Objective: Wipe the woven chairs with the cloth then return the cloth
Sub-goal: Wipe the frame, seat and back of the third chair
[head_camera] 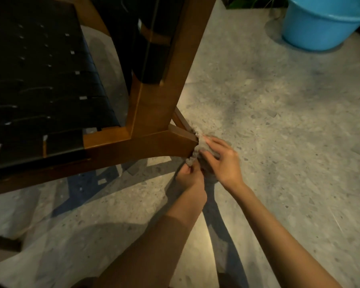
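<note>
A woven chair with a brown wooden frame and a black strap seat fills the upper left. A grey cloth is bunched against the outer corner of the frame, where the seat rail meets the leg. My right hand lies over the cloth and holds it against the wood. My left hand sits just below and pinches the cloth's lower end with curled fingers. Most of the cloth is hidden under the two hands.
A blue plastic bucket stands on the speckled stone floor at the top right. Green leaves show behind it. Another dark piece of furniture pokes in at the lower left edge.
</note>
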